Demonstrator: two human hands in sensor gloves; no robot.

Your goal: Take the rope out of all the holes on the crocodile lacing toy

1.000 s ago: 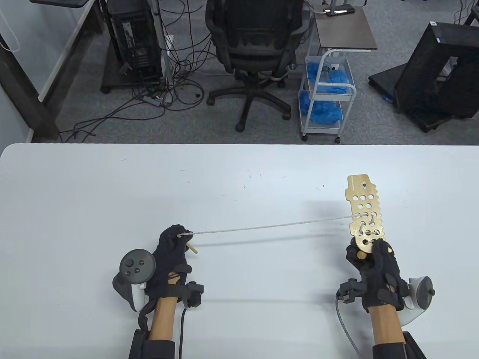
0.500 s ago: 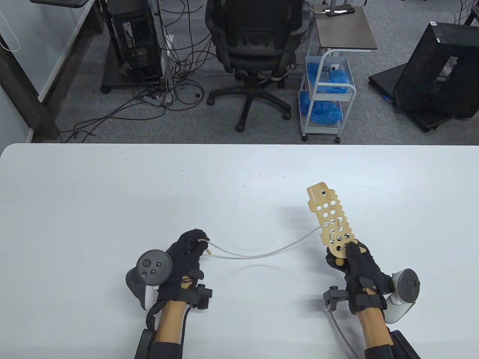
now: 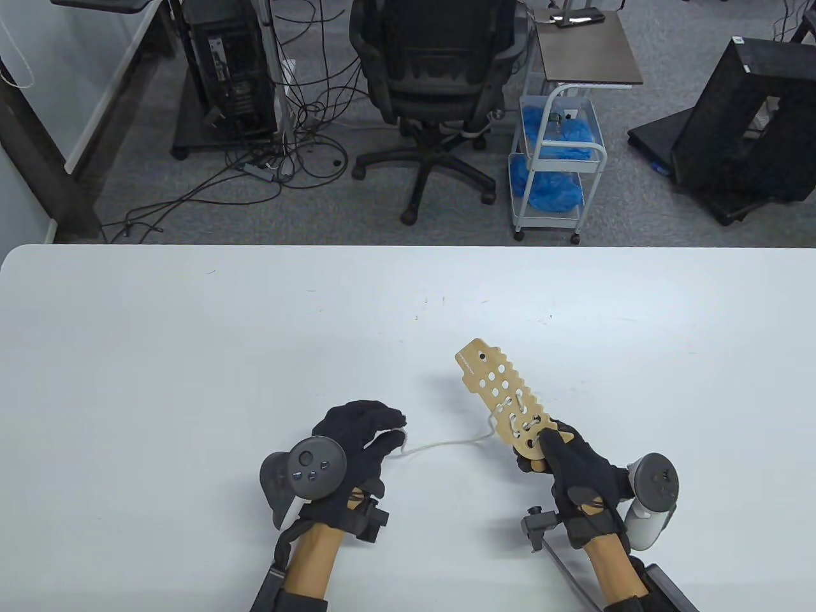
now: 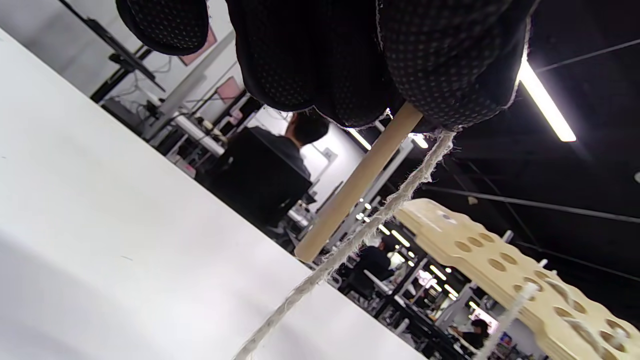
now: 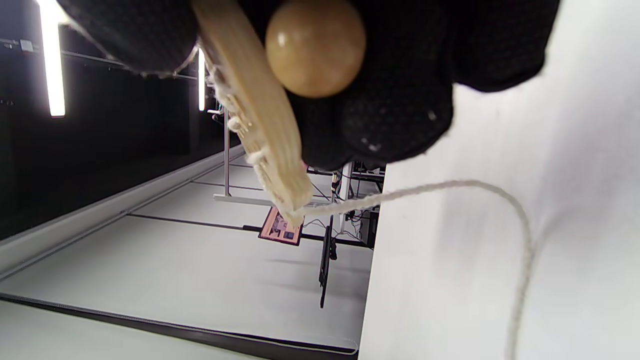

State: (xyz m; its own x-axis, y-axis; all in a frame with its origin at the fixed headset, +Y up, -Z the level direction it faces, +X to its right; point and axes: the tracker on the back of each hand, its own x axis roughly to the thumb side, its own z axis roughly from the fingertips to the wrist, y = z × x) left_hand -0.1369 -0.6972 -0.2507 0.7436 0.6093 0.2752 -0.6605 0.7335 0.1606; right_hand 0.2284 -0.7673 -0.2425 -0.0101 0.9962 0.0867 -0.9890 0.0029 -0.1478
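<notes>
Right hand [image 3: 577,468], in a black dotted-fabric glove, grips the tail end of the crocodile lacing toy [image 3: 503,398] — a flat, pale plywood board with a notched, saw-toothed edge and two rows of round holes. The board is held above the white tabletop [image 3: 191,357], snout angled up and to the left in the table view. In the right wrist view the board [image 5: 260,135] shows edge-on, thin and light-grained, with a smooth round wooden bead [image 5: 315,47] pressed against the gloved fingers [image 5: 400,115] beside it.

Rope [image 3: 446,441]: off-white twisted cord, frayed and fuzzy in the left wrist view [image 4: 350,240]. It is laced through the holes nearest the right hand; the holes toward the snout show open. From the board it hangs slack in a shallow curve to the left hand [image 3: 357,440].

Left hand — fingers curled closed, pinching the rope's end together with a plain wooden dowel needle [image 4: 357,182], a smooth cylinder that pokes out below the fingertips [image 4: 440,85] alongside the cord. The two hands are near each other, low centre of the tabletop.

Tabletop surface: matte white, a few small dark scuffs.
</notes>
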